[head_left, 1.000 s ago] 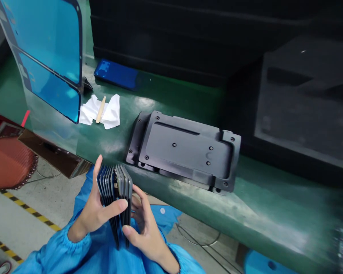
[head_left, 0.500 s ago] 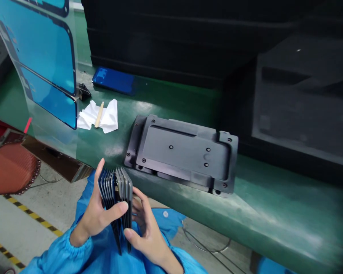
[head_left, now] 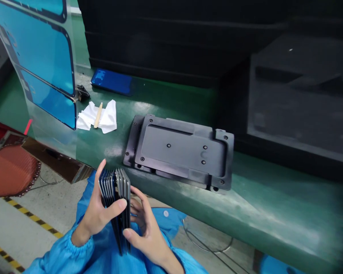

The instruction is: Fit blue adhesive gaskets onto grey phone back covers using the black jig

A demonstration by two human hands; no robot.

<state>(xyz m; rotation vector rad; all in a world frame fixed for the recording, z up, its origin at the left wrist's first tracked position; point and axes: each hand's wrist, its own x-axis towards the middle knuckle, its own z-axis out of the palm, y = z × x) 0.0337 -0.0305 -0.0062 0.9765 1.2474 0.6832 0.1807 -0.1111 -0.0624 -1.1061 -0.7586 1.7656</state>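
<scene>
The left hand (head_left: 95,216) and right hand (head_left: 150,238) are both closed around a fanned stack of thin dark panels (head_left: 108,187), upright just in front of the bench (head_left: 274,205). Handling looks partway through, the stack held rather than set down; a dark fixture (head_left: 157,141) lies beyond on the bench.

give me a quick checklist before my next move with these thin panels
1. Left hand holding the thin panels: ok, thumb across their near edges.
2. Right hand on them too: ok, thumb at the edges, fingers at the side.
3. Panels squared together: not ok, their top edges are fanned apart.
4. Exact panel count: cannot tell, edges overlap and hands cover some.
5. Recessed dark plate lying on the green bench: ok.
6. Wooden stick on the white cloth: ok.
</scene>
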